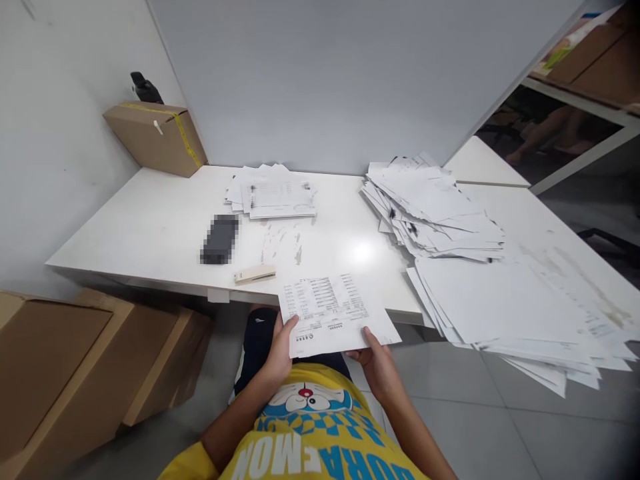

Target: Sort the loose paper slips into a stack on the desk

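Note:
Between my two hands is a printed sheet of paper [327, 327], held flat over the table's front edge; whether it is one sheet or several I cannot tell. My left hand [283, 343] pinches its left side, thumb on top and fingers hidden beneath. At the near right corner my right hand [375, 360] grips it the same way. Just beyond the paper, to the left, a cream stapler [255, 274] lies near the edge. A dark, pixelated phone-like object [220, 239] rests behind the stapler. Farther back sits a small stack of printed papers [280, 197].
A tall, untidy paper pile [425, 207] stands at the right. Nearer, a spread of papers [470, 300] overhangs the front edge of the white table [150, 227]. A cardboard box [150, 137] stands back left, more boxes [100, 367] below. A grey partition [330, 80] closes the back.

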A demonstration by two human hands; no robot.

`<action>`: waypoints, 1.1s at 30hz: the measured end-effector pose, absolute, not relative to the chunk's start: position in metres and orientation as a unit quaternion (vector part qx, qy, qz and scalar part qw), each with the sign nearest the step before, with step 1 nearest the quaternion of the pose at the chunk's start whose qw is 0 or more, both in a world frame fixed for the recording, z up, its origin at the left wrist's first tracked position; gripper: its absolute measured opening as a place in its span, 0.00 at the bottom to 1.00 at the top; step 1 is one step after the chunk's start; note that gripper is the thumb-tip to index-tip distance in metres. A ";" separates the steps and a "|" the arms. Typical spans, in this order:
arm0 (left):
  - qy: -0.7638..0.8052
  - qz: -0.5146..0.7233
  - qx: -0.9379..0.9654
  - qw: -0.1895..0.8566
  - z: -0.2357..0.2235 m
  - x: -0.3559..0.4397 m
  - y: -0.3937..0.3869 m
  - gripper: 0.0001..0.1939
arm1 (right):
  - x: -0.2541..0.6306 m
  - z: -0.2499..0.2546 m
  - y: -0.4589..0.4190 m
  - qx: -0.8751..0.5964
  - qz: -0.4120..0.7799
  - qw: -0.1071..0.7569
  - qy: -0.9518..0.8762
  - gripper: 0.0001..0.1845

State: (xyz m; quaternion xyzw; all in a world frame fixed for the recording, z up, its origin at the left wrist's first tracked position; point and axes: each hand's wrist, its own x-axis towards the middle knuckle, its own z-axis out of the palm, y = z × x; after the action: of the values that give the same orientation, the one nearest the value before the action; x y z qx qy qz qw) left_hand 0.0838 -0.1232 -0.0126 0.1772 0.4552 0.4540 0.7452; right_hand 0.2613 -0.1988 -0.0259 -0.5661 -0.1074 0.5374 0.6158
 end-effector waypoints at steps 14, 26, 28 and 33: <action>0.431 0.497 0.612 0.440 0.026 0.026 -0.077 0.17 | 0.340 0.024 -0.155 -0.605 0.424 0.563 -0.371 0.19; 0.391 0.531 0.663 0.355 -0.003 0.072 -0.015 0.25 | 0.329 0.009 -0.080 -0.575 0.425 0.590 -0.375 0.28; 0.381 0.528 0.672 0.352 -0.008 0.074 -0.016 0.25 | 0.327 0.006 -0.072 -0.567 0.428 0.582 -0.395 0.26; 0.387 0.534 0.656 0.367 -0.024 0.076 -0.017 0.25 | 0.324 0.001 -0.054 -0.561 0.419 0.592 -0.400 0.16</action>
State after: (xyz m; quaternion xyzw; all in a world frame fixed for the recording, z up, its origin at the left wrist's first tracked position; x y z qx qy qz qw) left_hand 0.0759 -0.0168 -0.0245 0.6558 0.3870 0.5345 0.3668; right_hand 0.3240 -0.0545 0.0010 -0.5607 -0.3998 0.4190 0.5918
